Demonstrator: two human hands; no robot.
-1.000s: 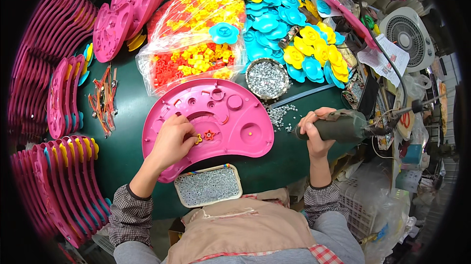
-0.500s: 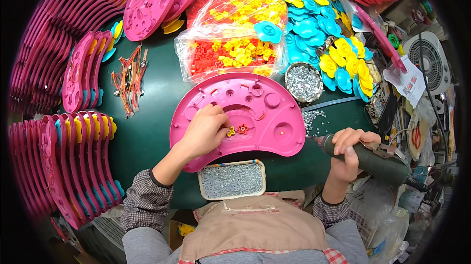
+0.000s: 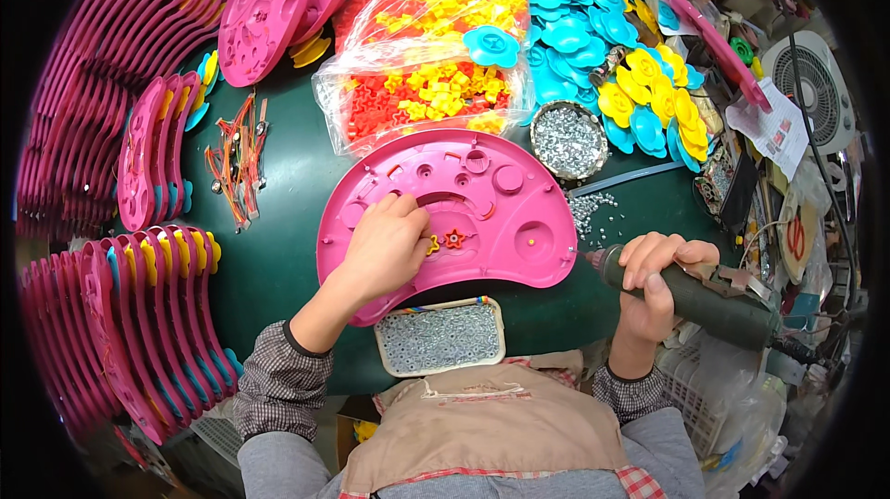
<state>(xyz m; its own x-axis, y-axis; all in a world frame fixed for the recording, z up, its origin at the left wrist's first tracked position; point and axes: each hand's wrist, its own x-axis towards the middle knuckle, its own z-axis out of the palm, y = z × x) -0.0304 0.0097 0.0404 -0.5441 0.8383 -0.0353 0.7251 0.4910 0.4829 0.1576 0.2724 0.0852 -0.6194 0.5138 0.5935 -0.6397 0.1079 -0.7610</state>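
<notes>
My left hand lay pressed flat on the pink tray at frame centre, steadying it; my right hand gripped the screwdriver, lower right, tip toward its rim.

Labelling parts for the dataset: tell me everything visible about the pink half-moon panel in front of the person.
The pink panel is a glossy moulded plastic half-moon lying flat on the green table, curved edge away from the person. Its face shows round bosses, sockets and an arched slot. A small yellow piece and a red gear sit near its middle. The left hand rests on its left half. The right hand holds a driver whose tip is at its right corner.
</notes>
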